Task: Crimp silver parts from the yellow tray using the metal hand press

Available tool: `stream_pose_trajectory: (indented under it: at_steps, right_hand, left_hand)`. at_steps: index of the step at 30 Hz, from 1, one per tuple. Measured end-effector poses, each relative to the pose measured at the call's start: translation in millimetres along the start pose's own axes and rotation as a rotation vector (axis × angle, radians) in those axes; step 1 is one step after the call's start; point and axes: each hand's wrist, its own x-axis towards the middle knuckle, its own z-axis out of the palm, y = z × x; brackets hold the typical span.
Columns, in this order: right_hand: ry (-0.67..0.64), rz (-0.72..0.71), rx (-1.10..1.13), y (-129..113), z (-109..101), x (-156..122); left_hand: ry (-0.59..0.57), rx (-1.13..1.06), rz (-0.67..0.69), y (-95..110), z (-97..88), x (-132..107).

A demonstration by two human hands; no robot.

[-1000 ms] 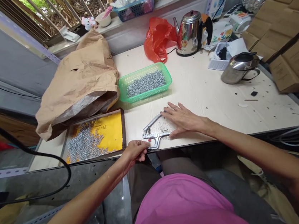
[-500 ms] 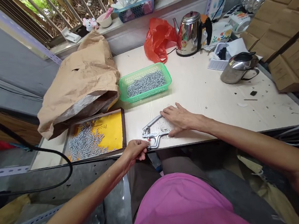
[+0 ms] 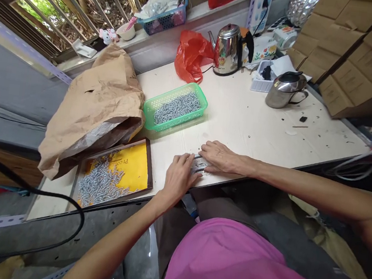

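Near the front edge of the table lies a silver plier-like hand tool point(image 3: 198, 169) with two long handles. My left hand point(image 3: 177, 176) is wrapped over its head end, fingers on the far side and thumb on the near side, hiding the head. At the handle ends, my right hand point(image 3: 220, 158) grips with fingers over the upper handle and thumb by the lower one. Left of my left hand, a shallow brown box point(image 3: 150, 171) with a yellow lining holds many small metal pins. Farther back stands a green plastic basket point(image 3: 169, 127) of similar pins.
A large brown paper bag point(image 3: 92, 102) leans at the left. Toward the back are a red plastic bag point(image 3: 190, 55), a steel kettle point(image 3: 228, 50), a white tray point(image 3: 259, 84) and a steel pot point(image 3: 280, 94). Cardboard boxes point(image 3: 345, 63) are stacked at the right.
My left hand has gone from a pinch at the tool's lower tip to wrapping over its head. The tool's handles are closer together, and my right hand has closed in with them.
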Motion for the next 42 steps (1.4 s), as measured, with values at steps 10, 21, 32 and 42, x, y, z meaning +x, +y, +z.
stream_pose_trajectory:
  at_steps: [10, 21, 32, 42]
  right_hand:
    - [-0.073, 0.154, 0.088, -12.0, -1.6, 5.2]
    - [-0.074, 0.132, 0.136, 0.4, 1.5, 7.5]
    - [0.054, 0.083, 0.102, 35.1, 4.4, 16.8]
    - [0.004, -0.058, -0.017, -14.8, -16.0, 57.7]
  left_hand:
    - [-0.204, 0.035, 0.089, -8.5, 10.0, 39.5]
    - [-0.172, -0.025, 0.109, -12.0, 12.9, 43.1]
    - [0.097, -0.078, 0.125, 28.0, 53.3, -18.1]
    - [0.098, -0.206, 0.097, 39.7, 59.6, -27.2]
